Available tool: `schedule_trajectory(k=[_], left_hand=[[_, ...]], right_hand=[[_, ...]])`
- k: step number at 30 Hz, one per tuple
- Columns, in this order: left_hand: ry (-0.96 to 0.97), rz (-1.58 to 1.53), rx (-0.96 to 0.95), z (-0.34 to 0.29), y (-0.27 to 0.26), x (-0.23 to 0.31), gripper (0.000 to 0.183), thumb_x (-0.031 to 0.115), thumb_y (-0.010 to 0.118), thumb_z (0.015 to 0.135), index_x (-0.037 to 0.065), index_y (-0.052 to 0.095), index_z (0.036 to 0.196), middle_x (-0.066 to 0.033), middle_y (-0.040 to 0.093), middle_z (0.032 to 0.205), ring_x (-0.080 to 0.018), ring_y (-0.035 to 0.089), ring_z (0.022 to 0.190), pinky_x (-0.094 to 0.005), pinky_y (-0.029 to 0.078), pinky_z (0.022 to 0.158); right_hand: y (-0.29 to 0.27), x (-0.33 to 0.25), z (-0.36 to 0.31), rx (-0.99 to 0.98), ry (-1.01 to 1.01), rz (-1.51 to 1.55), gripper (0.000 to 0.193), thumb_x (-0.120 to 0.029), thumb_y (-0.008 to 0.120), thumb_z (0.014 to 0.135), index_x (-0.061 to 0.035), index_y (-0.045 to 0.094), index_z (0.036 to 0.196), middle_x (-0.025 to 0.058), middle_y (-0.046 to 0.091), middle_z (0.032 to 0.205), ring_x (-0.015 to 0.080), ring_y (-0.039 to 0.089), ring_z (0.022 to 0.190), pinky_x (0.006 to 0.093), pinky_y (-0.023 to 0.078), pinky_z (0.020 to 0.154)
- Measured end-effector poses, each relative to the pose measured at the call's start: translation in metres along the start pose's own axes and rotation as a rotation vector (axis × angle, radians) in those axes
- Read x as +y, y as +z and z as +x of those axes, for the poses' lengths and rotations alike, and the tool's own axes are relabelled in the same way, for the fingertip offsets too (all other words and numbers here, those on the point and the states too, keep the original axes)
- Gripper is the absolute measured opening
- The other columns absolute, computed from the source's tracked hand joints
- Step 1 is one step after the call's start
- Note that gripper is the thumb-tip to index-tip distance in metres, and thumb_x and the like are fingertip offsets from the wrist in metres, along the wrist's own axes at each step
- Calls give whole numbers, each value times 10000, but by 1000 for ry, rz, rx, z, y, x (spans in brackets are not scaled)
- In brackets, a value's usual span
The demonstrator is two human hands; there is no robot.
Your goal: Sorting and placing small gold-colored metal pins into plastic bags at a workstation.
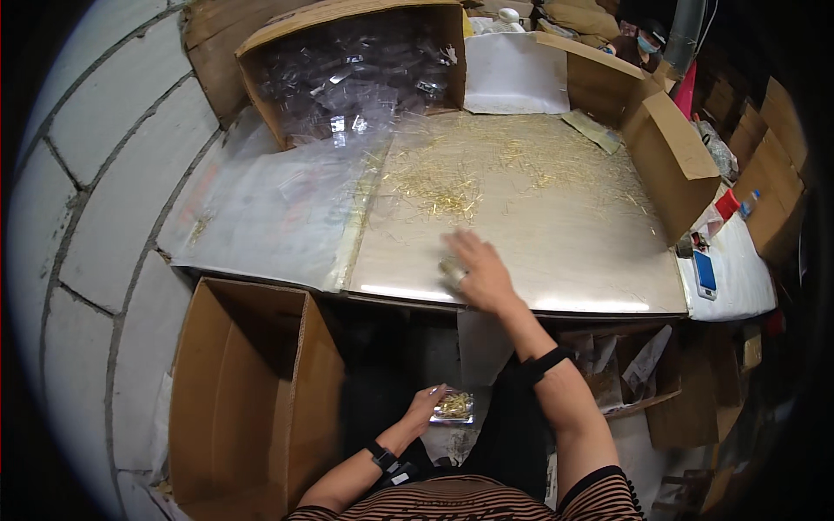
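Note:
My left hand (pixel 425 410), low over my lap, is closed on the edge of a small clear plastic packet (pixel 454 405). Thin gold-coloured pieces show inside the packet. Over the front part of the table (pixel 556 252) is my right hand (pixel 482 276), palm down with its fingers stretched forward and blurred by motion. A pale yellowish thing (pixel 452 271) shows at its thumb; I cannot make out what it is. Beyond the fingertips lies a loose pile of thin gold pieces (pixel 443 195), with more scattered toward the back.
A carton of clear plastic packets (pixel 347 82) lies at the back left. A tall open carton (pixel 234 391) stands left of my legs. Cardboard walls (pixel 669 165) border the table's right side, beside a blue phone (pixel 704 273). A masked person (pixel 647 43) is far back right.

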State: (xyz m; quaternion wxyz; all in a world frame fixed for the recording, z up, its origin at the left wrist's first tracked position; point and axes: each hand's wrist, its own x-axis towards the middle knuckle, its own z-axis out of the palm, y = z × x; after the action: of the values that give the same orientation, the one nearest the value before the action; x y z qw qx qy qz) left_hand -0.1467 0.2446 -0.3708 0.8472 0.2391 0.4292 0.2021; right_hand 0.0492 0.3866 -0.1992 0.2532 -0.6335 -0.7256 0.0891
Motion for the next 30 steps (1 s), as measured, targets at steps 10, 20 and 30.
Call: schedule_trajectory(k=[10, 20, 30], left_hand=[[8, -53, -49, 24, 33, 15, 396, 363, 365, 984, 36, 540, 1123, -91, 634, 943, -196, 659, 773, -329, 565, 573], [9, 51, -175, 7, 36, 7, 460, 342, 257, 1002, -15, 514, 1138, -117, 648, 979, -194, 675, 812, -276, 578, 570], [38, 120, -137, -58, 53, 30, 246, 258, 528, 928, 54, 592, 1050, -65, 655, 909, -130, 663, 706, -250, 546, 476]], right_hand=[[-29, -15, -88, -3, -107, 76, 374, -58, 566, 833, -74, 556, 1207, 93, 512, 1304, 286, 424, 1261, 362, 379, 1027], [-48, -19, -230, 92, 339, 562, 359, 125, 494, 774, 2, 609, 1092, 165, 620, 1126, 286, 580, 1092, 318, 429, 953], [-32, -41, -258, 90, 278, 548, 284, 46, 547, 807, 23, 594, 1087, 183, 621, 1082, 323, 600, 1023, 334, 471, 875]])
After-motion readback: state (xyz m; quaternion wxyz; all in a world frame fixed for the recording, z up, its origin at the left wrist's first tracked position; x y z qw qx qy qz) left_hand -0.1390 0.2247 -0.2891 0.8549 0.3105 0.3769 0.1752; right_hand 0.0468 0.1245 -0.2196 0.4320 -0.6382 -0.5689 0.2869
